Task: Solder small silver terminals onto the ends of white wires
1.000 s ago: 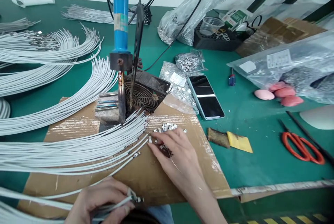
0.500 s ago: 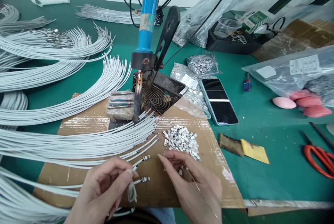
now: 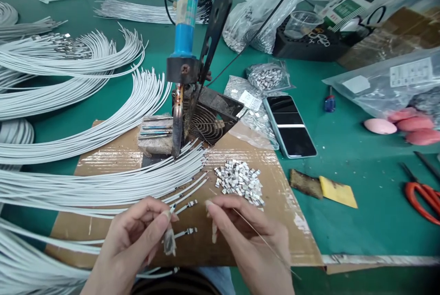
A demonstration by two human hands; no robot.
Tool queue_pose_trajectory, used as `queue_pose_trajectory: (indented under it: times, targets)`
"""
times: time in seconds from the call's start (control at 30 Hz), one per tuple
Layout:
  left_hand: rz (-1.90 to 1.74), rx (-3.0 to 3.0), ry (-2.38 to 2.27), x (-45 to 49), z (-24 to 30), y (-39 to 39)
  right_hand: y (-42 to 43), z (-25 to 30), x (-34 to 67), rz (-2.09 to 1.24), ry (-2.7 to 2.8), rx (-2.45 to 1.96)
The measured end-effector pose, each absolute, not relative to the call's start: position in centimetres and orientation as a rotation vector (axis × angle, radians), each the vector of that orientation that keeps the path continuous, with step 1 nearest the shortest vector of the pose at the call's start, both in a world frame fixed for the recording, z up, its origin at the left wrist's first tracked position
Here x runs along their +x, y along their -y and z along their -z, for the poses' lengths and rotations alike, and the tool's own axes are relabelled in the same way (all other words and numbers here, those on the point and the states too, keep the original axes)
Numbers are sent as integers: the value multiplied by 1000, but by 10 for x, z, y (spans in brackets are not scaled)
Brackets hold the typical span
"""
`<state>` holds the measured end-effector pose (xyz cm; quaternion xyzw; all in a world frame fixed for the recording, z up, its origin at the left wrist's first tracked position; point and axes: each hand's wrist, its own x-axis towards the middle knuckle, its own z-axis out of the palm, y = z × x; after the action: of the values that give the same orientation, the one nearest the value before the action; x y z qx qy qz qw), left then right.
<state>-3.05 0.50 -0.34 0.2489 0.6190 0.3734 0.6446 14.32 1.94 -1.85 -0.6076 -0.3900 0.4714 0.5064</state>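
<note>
Pinching a white cable (image 3: 173, 208), the left hand (image 3: 139, 235) holds it above the cardboard (image 3: 195, 256), its short visible end and long axis slanting away from the person and rightward. The step looks like readying this end in front of the soldering iron (image 3: 186, 15); the next move seems to call for a steady tip. Rightward lie small metal pieces (image 3: 239, 180), then the right hand (image 3: 252, 240), fingertips close together, thin wire (image 3: 263, 239) crossing it; I cannot tell what they pinch.

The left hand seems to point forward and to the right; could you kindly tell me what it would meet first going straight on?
The left hand would probably first meet the terminal-tipped white wire just ahead to its right; depth is unclear, so it might pass above.
</note>
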Motion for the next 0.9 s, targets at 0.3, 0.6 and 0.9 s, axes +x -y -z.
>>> queue_pose_trajectory:
  times: [0.3, 0.6, 0.9]
  targets:
    - [-857, 555, -1381, -26, 3, -8, -24, 19, 131, -1356, 1121, -1255]
    - [-875, 566, -1404, -24, 0, -9, -24, 14, 127, -1491, 1070, -1243]
    - [-953, 543, -1463, -16, 5, -7, -20, 26, 126, -1202, 1261, -1229]
